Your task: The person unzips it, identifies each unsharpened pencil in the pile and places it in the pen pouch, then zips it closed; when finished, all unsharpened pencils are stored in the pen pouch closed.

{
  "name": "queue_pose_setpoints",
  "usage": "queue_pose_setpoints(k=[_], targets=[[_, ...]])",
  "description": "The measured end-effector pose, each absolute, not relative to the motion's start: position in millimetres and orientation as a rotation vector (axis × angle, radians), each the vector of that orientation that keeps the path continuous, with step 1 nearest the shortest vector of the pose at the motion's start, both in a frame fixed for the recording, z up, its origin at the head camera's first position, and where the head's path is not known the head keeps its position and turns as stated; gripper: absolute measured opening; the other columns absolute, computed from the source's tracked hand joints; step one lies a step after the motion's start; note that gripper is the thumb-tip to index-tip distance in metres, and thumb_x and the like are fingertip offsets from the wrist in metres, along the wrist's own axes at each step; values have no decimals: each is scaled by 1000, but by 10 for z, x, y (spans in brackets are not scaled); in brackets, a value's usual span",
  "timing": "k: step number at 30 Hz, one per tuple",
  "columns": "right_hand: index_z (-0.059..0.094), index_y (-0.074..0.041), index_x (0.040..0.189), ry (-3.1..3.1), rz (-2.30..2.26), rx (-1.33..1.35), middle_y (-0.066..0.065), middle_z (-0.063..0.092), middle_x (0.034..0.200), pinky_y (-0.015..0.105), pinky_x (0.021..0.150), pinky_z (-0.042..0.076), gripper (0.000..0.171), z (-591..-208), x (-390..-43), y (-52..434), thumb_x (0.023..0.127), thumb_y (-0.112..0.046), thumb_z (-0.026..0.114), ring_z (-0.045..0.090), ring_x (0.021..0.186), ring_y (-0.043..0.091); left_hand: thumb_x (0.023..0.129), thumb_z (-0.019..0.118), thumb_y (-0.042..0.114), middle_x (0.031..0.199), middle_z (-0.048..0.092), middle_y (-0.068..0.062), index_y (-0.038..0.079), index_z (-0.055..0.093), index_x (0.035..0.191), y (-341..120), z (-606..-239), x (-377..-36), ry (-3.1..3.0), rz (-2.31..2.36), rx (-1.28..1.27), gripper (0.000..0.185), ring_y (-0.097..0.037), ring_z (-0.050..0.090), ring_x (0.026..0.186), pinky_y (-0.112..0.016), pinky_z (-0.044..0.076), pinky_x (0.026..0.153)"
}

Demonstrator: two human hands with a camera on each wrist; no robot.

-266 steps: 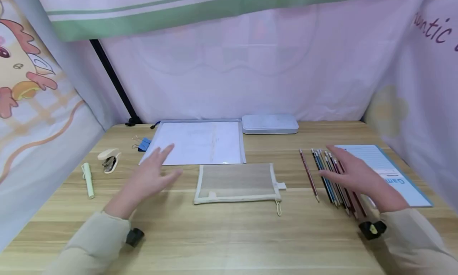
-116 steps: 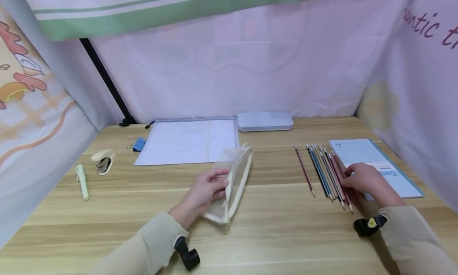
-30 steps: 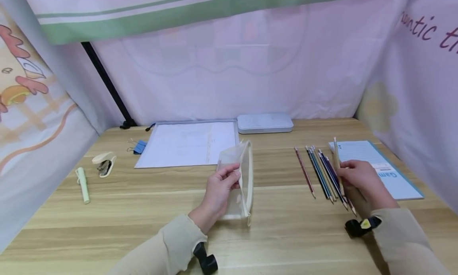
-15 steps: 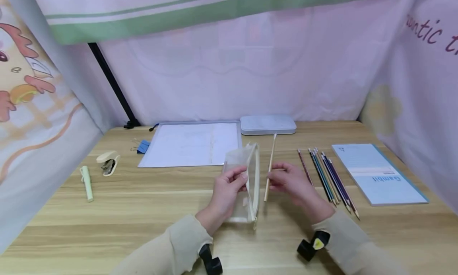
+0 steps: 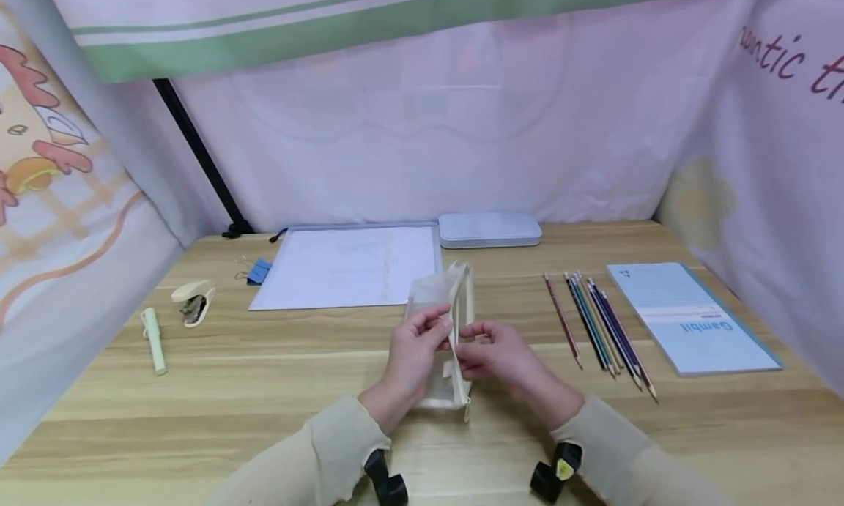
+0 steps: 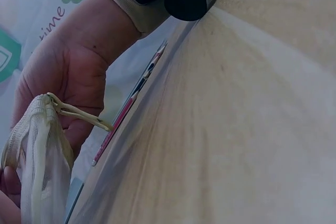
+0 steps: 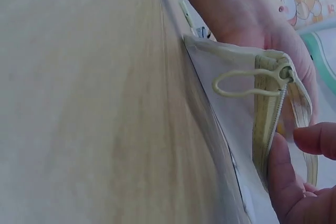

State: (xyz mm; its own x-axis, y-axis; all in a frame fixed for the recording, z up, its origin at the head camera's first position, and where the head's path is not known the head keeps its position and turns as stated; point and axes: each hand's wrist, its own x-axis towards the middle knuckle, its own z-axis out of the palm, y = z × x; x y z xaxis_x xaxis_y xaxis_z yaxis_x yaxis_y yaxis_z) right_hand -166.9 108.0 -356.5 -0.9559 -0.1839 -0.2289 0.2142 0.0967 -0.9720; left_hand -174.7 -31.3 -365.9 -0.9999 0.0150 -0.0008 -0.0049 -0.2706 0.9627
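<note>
Standing on its side, the cream mesh zip pouch [image 5: 431,378] has its mouth turned to the right. My left hand [image 5: 412,352] pinches the left edge of that mouth between thumb and fingers. My right hand [image 5: 497,356] is at the opening, its fingertips just inside, pinching the light wooden pencil. Most of the pencil is hidden by the hand and mesh; a small yellow-orange bit of the pencil [image 7: 281,128] shows in the right wrist view. The zipper pull [image 7: 247,83] hangs from the near end. Several pencils [image 5: 609,334] lie to the right, with a dark red pencil [image 5: 563,319] apart from them.
A blue notebook [image 5: 692,319] lies at the right. Behind are a clear folder with white paper [image 5: 349,268] and a pale blue tin case [image 5: 489,230]. A blue binder clip [image 5: 258,272], a cream stapler [image 5: 194,301] and a light green pen [image 5: 154,341] are at the left.
The left hand has lifted and opened the pouch. The right hand has picked a light wooden pencil from the group and carried it left into the pouch's mouth.
</note>
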Motion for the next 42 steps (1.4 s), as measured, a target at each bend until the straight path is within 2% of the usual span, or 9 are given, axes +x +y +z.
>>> queue_pose_setpoints(k=[7, 15, 22, 26, 35, 42], targets=[[46, 11, 121, 2214, -1854, -13, 21, 62, 98, 32, 74, 56, 39, -3490, -1656, 1432, 89, -9, 57, 62, 76, 18, 85, 58, -5, 78, 56, 2, -14, 54, 116, -353, -3638, -1759, 1882, 2511, -1, 32, -6, 53, 67, -16, 50, 60], [45, 12, 122, 2608, -1591, -66, 18, 60, 96, 29, 70, 55, 40, -3446, -1739, 2229, 91, -11, 54, 61, 78, 12, 85, 58, -7, 77, 56, 1, -12, 57, 114, -388, -3605, -1761, 1892, 2512, -20, 29, -6, 53, 66, -16, 50, 59], [46, 8, 124, 2871, -1111, 116, 22, 57, 104, 34, 68, 53, 48, -3454, -1773, 2703, 89, -22, 59, 59, 84, 24, 85, 57, -7, 76, 56, 1, -12, 57, 113, -400, -3605, -1759, 1894, 2516, -25, 29, -6, 53, 66, -16, 50, 59], [47, 8, 122, 2900, -946, 123, 20, 56, 101, 35, 69, 49, 48, -3479, -1793, 2815, 87, -21, 61, 53, 87, 28, 85, 57, -8, 76, 56, 1, -13, 56, 114, -408, -3608, -1759, 1897, 2517, -19, 30, -6, 53, 67, -16, 50, 59], [56, 10, 113, 2985, -712, 45, 19, 62, 90, 38, 64, 48, 39, -3504, -1881, 2887, 81, -11, 63, 56, 78, 27, 85, 58, -6, 76, 56, 2, -12, 57, 113, -416, -3634, -1764, 1903, 2507, -3, 29, -6, 53, 67, -16, 50, 60], [56, 13, 112, 2930, -542, 75, 28, 60, 100, 45, 69, 49, 45, -3446, -1972, 2817, 78, -14, 66, 58, 81, 32, 85, 58, -6, 76, 56, 2, -14, 54, 115, -411, -3654, -1768, 1892, 2509, -3, 32, -6, 53, 67, -16, 50, 59]])
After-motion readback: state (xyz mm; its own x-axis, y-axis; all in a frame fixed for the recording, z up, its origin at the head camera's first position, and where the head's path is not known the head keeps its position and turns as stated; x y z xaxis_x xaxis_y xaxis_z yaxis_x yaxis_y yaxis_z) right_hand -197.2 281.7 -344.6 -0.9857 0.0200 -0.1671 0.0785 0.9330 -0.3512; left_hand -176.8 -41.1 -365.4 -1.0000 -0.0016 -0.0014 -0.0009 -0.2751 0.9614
